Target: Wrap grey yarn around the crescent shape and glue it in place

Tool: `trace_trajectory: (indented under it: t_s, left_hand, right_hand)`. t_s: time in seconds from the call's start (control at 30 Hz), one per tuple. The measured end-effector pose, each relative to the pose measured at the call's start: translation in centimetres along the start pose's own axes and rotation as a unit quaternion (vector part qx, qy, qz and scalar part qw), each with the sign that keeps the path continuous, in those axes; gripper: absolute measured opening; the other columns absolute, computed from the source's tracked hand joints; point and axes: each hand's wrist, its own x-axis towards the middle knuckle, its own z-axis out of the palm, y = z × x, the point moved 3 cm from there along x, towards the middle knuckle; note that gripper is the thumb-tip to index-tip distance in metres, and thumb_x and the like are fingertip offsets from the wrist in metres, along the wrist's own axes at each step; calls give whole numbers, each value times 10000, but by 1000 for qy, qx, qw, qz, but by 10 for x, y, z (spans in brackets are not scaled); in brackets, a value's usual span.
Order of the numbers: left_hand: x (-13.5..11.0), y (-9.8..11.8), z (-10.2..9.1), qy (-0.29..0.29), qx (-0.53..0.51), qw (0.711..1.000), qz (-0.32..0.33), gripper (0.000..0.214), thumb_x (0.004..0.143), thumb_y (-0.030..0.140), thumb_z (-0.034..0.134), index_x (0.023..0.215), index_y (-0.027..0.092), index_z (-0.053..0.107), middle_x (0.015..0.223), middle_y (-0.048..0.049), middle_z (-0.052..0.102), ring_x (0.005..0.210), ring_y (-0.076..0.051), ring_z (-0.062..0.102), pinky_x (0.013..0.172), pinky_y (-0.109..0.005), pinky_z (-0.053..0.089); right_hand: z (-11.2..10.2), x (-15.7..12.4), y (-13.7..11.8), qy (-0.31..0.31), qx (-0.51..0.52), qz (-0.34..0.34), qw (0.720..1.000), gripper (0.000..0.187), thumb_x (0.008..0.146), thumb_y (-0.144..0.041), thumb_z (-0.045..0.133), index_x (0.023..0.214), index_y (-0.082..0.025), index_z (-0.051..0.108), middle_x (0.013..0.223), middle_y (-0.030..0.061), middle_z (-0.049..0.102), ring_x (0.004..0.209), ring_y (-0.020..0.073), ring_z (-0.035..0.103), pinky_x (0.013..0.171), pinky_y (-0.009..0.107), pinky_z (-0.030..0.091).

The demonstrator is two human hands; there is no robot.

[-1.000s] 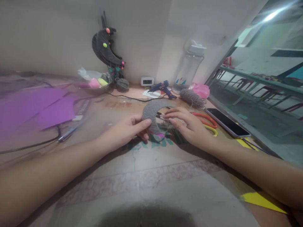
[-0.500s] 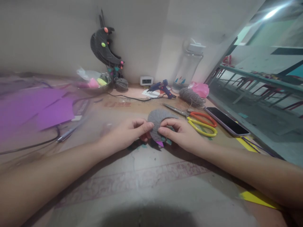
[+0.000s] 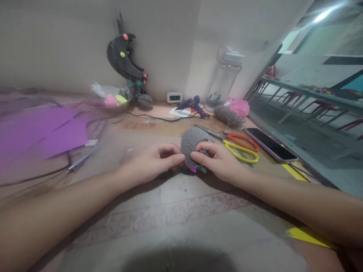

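A crescent shape wrapped in grey yarn point(image 3: 190, 142) stands on edge at the middle of the table, with a purple tip showing at its bottom. My left hand point(image 3: 154, 162) pinches its left side with curled fingers. My right hand point(image 3: 218, 158) grips its right side, thumb and fingers closed on the yarn. Scissors with orange and yellow handles point(image 3: 238, 147) lie just right of my right hand. A loose bundle of grey yarn point(image 3: 228, 116) sits behind them.
A phone point(image 3: 269, 144) lies at the right near the table edge. A blue glue gun point(image 3: 193, 105), a small clock point(image 3: 174, 97), a clear water jug point(image 3: 225, 81), a finished dark crescent point(image 3: 121, 56) and a bowl point(image 3: 113, 100) stand along the wall. Purple sheets point(image 3: 56, 132) and a cable point(image 3: 36, 174) lie at left.
My right hand came off the scissors' side and closed on the crescent. The crescent turned and now stands more upright between both hands.
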Motion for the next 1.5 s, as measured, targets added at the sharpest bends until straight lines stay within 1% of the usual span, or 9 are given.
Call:
trace_trajectory:
  t_s: [0.23, 0.33, 0.43, 0.67, 0.87, 0.97, 1.13, 1.33, 1.5]
  left_hand:
    - [1, -3, 0, -12, -31, 999, 37, 308, 924, 406, 514, 769, 163, 622, 726, 4, 608, 664, -110, 560, 653, -242, 444]
    - [3, -3, -2, 26, -68, 996, 53, 277, 907, 413, 547, 1048, 177, 580, 758, 21, 596, 657, -112, 575, 647, -249, 470]
    - [2, -1, -4, 81, -97, 989, 71, 522, 871, 382, 609, 1312, 216, 385, 791, 44, 585, 669, -117, 590, 660, -259, 493]
    - [-3, 3, 0, 27, 8, 999, 20, 199, 877, 360, 565, 801, 177, 589, 687, 28, 580, 648, -117, 557, 602, -228, 429]
    - [2, -3, -15, 151, -44, 987, 12, 147, 840, 318, 583, 794, 179, 569, 641, 42, 565, 576, -100, 536, 569, -217, 429]
    - [5, -3, -14, 143, -68, 987, 5, 135, 809, 290, 618, 854, 172, 571, 663, 38, 589, 582, -96, 553, 573, -213, 447]
    - [5, -2, -9, 86, -87, 992, -11, 162, 798, 294, 649, 894, 169, 610, 693, 6, 663, 602, -120, 610, 597, -234, 488]
    - [1, -7, -10, 83, -68, 994, -9, 212, 836, 384, 628, 780, 181, 654, 666, 1, 661, 586, -122, 593, 567, -226, 457]
    - [2, -9, -10, 94, -84, 992, -23, 266, 844, 412, 618, 740, 169, 645, 645, 2, 642, 545, -98, 555, 529, -207, 436]
  right_hand:
    - [1, 1, -1, -30, 59, -17, 998, 270, 916, -341, 531, 700, -180, 527, 686, -29, 503, 621, 101, 472, 605, 239, 379]
    - [1, 0, -6, -46, 46, -51, 997, 250, 921, -298, 528, 701, -178, 527, 700, -29, 499, 643, 100, 477, 640, 242, 389]
    - [1, 0, -10, -54, 10, -88, 995, 243, 923, -271, 531, 697, -180, 527, 701, -25, 511, 678, 108, 492, 675, 247, 397]
    - [-10, 0, -13, -50, -33, -121, 991, 194, 940, -284, 530, 804, -172, 613, 805, 7, 632, 780, 128, 585, 740, 259, 445]
    - [-45, 17, 17, 136, -169, -99, 971, 166, 925, -253, 538, 867, -171, 671, 870, 43, 696, 833, 179, 632, 779, 305, 478]
    - [-42, 27, 41, 77, -253, -114, 958, 224, 905, -198, 554, 1101, -162, 656, 1093, 93, 689, 1015, 233, 623, 888, 368, 475]
    - [-30, 32, 60, -23, -331, -105, 937, 288, 935, -206, 516, 1192, -184, 644, 1083, 105, 661, 1014, 251, 594, 897, 393, 466]
    - [-29, 28, 61, 14, -358, -116, 926, 307, 930, -170, 427, 1156, -159, 635, 937, 107, 558, 842, 231, 548, 737, 360, 472]
    - [-46, 28, 57, 124, -248, -87, 957, 193, 900, -127, 425, 1044, -178, 542, 955, 83, 618, 853, 216, 585, 766, 363, 465]
